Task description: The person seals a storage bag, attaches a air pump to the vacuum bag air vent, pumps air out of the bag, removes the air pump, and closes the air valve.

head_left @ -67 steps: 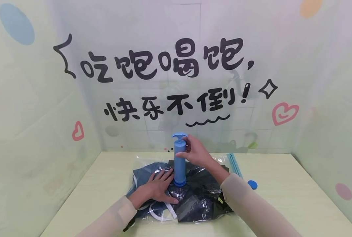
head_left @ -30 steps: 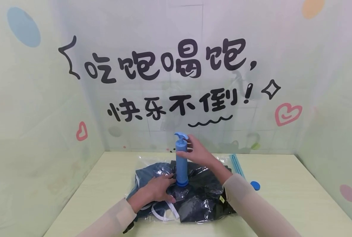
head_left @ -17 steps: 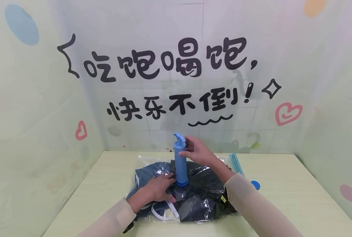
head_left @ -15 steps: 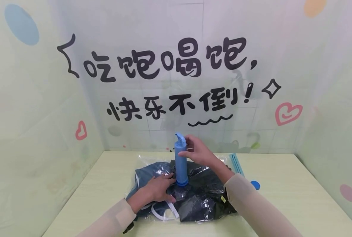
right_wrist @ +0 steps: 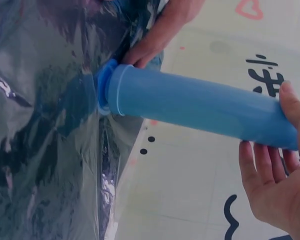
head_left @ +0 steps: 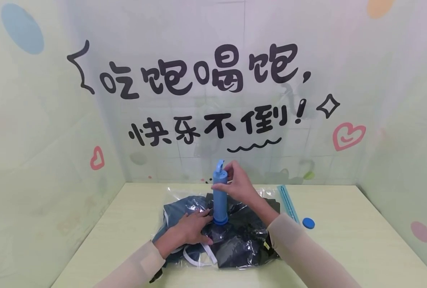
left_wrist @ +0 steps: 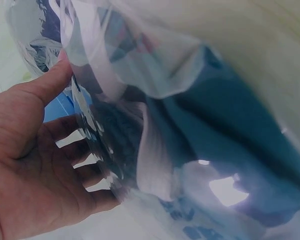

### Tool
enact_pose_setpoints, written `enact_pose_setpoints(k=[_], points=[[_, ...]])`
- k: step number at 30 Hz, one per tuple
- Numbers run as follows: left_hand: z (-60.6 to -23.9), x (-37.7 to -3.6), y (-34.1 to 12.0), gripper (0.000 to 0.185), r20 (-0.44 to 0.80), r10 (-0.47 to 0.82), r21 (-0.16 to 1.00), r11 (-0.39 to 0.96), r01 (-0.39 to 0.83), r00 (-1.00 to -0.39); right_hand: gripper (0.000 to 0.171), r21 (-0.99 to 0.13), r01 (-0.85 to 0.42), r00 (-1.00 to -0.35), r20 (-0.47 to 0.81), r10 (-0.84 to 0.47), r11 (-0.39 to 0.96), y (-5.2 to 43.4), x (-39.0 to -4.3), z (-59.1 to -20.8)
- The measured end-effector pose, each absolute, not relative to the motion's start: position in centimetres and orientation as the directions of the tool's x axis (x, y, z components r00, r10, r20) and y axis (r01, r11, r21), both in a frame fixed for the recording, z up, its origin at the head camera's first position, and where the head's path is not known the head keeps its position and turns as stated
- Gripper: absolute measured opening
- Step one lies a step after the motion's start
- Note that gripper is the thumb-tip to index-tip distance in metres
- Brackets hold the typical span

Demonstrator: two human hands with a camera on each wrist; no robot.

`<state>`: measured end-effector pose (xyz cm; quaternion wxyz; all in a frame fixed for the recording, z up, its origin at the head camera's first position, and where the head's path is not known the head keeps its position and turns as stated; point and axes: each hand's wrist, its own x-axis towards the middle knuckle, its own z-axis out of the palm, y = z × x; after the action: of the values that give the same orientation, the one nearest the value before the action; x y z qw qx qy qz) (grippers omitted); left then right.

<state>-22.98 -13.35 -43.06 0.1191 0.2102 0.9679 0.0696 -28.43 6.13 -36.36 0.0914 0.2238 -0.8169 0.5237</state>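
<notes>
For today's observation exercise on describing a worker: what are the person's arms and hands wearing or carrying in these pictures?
Both arms wear close-fitting, pale beige long sleeves, the left sleeve and right sleeve, each ending at the wrist. The left hand and right hand are bare: no gloves, rings, watches, cables or markings show.

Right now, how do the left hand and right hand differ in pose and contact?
The left hand lies flat, fingers straight, pressing the clear bag of dark clothes beside the pump's base; the right hand is raised, fingers curled round the top of the blue pump. The left hand sits low on the table; the right hand is off it. Both arms wear beige sleeves.
</notes>
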Motion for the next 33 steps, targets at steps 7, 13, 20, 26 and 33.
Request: enact_pose_setpoints(k=[7,13,20,26,33], points=[[-43.4,-23.0,-13.3,0.076,-0.195,0.437,0.183,0.896,0.405,-0.878,0.061,-0.8,-0.45,-0.891,0.368,-0.268,0.396,5.9,-28.1,-36.4],[-43.2,-22.9,-13.2,0.076,-0.202,0.428,0.18,0.9,0.396,-0.881,0.071,-0.845,-0.434,-0.871,0.306,-0.385,0.311,6.8,-28.4,-36.2],[-43.2,-22.8,-13.2,0.076,-0.213,0.413,0.157,0.909,0.386,-0.885,0.064,-0.869,-0.454,-0.796,0.297,-0.527,0.195,7.4,-28.6,-35.8],[-43.2,-23.0,-13.2,0.076,-0.21,0.414,0.154,0.909,0.388,-0.886,0.06,-0.847,-0.468,-0.808,0.295,-0.51,0.252,7.4,-29.0,-36.1],[-43.1,-23.0,-13.3,0.077,-0.205,0.419,0.161,0.906,0.391,-0.885,0.057,-0.843,-0.46,-0.832,0.3,-0.467,0.278,7.3,-29.0,-36.2]])
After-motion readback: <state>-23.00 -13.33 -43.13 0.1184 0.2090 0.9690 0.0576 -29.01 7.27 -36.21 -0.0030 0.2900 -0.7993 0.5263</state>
